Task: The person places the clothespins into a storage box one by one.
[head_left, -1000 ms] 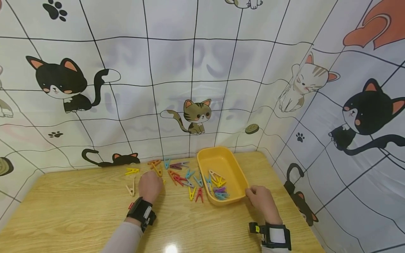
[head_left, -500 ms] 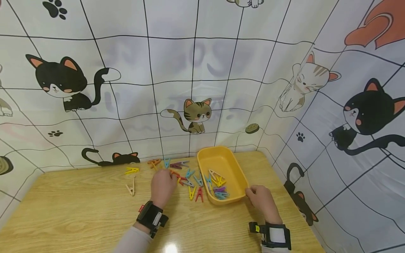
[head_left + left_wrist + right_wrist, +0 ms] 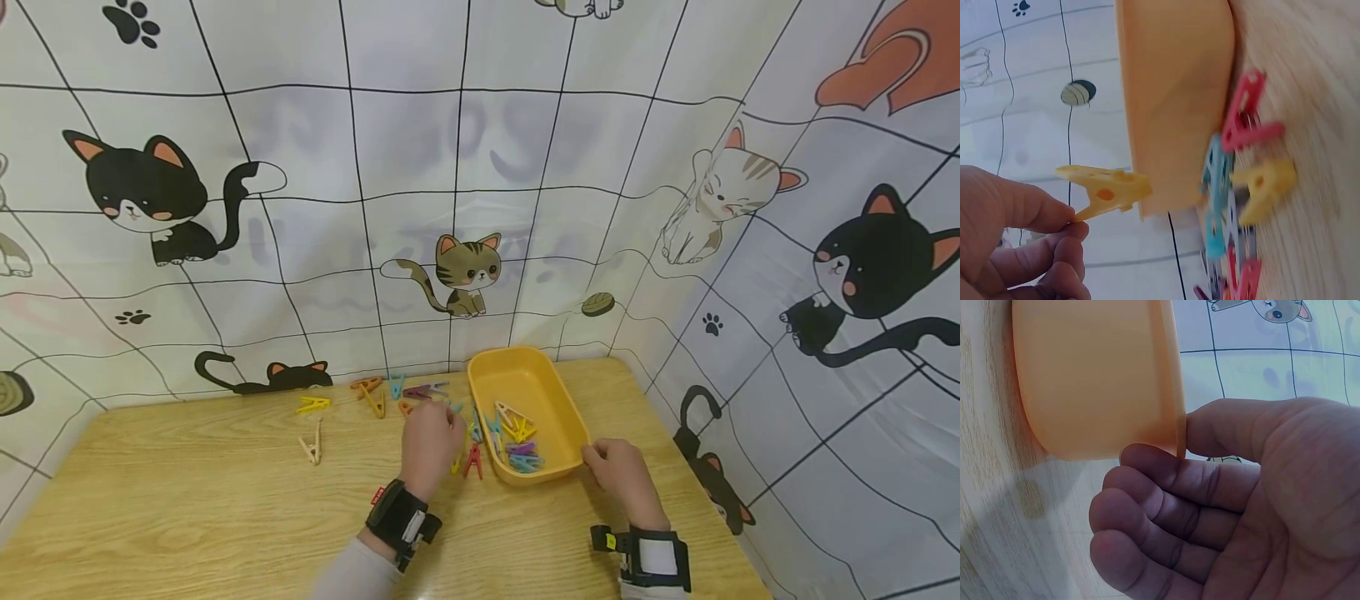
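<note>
My left hand [image 3: 432, 446] pinches a yellow clothespin [image 3: 1109, 189] by one leg between thumb and forefinger, above the table and left of the yellow basin. In the head view that hand covers part of the clothespin pile. My right hand [image 3: 621, 475] grips the near right corner of the yellow basin [image 3: 566, 417], thumb on one side of the rim and forefinger curled against the other. Inside the basin lie several clothespins, among them a yellow one [image 3: 519, 430] and a purple one [image 3: 521, 450]. A red clothespin [image 3: 472, 461] lies just outside its left wall.
Behind my left hand lie orange clothespins [image 3: 367, 385] and a blue one [image 3: 396, 386]. Farther left are a yellow clothespin [image 3: 312, 404] and a beige one [image 3: 311, 443]. A white cat-print curtain [image 3: 315, 250] borders the wooden table [image 3: 187, 500] at the back and right.
My left hand has moved right across the pile toward the basin, carrying the yellow clothespin. The right hand and basin stay in place.
</note>
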{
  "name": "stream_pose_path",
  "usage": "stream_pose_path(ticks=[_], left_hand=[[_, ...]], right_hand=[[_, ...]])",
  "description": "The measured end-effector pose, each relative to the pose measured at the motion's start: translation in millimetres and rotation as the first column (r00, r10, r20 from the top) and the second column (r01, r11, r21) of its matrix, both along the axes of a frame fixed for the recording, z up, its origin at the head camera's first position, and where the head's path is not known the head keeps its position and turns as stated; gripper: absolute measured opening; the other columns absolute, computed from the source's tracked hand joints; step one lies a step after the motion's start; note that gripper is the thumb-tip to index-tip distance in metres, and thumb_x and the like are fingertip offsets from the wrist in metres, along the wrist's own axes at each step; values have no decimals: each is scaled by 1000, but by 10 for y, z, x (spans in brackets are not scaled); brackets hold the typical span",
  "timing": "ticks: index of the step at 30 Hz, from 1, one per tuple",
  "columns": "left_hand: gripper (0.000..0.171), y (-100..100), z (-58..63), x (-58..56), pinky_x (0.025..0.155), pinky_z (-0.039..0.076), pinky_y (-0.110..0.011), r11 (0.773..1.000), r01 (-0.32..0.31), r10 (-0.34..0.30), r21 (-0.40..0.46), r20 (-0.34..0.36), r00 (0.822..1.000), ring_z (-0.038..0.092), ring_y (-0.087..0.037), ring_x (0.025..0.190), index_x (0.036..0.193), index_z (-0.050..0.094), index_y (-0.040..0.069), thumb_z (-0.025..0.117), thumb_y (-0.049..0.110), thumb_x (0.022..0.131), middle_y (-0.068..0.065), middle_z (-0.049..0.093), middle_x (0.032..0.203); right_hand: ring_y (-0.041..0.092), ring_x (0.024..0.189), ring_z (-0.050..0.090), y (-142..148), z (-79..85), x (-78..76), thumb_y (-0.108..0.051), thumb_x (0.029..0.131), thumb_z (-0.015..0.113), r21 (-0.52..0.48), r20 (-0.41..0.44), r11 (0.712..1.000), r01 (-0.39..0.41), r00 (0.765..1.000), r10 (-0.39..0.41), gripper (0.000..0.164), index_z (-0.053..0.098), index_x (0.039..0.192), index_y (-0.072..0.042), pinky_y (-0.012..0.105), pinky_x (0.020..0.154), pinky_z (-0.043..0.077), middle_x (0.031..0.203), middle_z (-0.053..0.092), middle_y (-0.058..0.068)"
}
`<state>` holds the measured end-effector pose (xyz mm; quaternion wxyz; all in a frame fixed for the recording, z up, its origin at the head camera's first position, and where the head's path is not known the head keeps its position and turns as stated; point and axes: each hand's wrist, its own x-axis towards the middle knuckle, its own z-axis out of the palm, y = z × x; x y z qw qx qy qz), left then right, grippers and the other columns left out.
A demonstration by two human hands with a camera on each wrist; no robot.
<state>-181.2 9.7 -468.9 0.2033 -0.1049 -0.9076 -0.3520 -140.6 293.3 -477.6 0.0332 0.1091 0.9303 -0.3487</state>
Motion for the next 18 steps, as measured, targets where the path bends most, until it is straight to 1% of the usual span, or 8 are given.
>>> stream_pose_path(ticks=[2,4,7,9,13,15,18], left_hand=[[55,68,8,15,53,16,-25,1000,-3,3,10,-2,1000,15,-9,54,58,25,20,64,-1,91,6,14,64],[53,128,19,26,52,19,-24,999,-4,4,31,5,1000,21,-10,55,56,29,19,65,0,90,5,19,63],[49,202,51,43,51,24,-24,998,4,-5,69,22,1000,28,-11,54,53,36,17,66,0,88,5,27,61],[48,243,68,48,50,25,-24,996,14,-17,91,31,999,31,-10,51,52,38,16,66,1,88,5,29,59],[49,314,78,54,45,24,-22,991,31,-40,132,68,997,32,-7,46,51,38,17,66,2,88,7,29,54],[49,346,72,63,44,23,-21,990,33,-45,136,83,996,31,-6,45,52,38,18,66,2,88,8,28,54],[49,386,62,77,45,23,-21,990,36,-47,135,84,995,29,-6,46,53,36,18,65,1,88,7,27,57]], right_hand=[[20,68,51,-2,-1,-3,-19,103,55,0,-1,1000,0,1000,0,28,70,91,0,32,60,40,70,53,4],[20,68,50,-4,0,-4,-19,103,55,-2,1,1000,2,1000,-2,27,70,90,0,32,60,40,70,53,4],[20,68,50,-2,-6,-7,-19,103,55,-5,4,1000,5,1000,-5,27,69,90,0,32,60,39,70,52,5],[20,68,50,2,-15,-11,-18,103,55,-11,6,1000,7,1000,-7,27,69,91,1,31,60,39,70,52,5],[20,65,50,14,-32,-17,-19,103,55,-16,12,1000,10,1000,-10,28,69,89,1,31,59,39,68,52,5],[20,65,49,17,-33,-16,-19,102,54,-17,13,1000,9,1000,-9,28,68,88,1,31,59,38,67,51,5],[20,65,49,15,-24,-17,-20,102,55,-17,12,1000,3,1000,-3,29,68,86,0,31,59,37,67,51,4]])
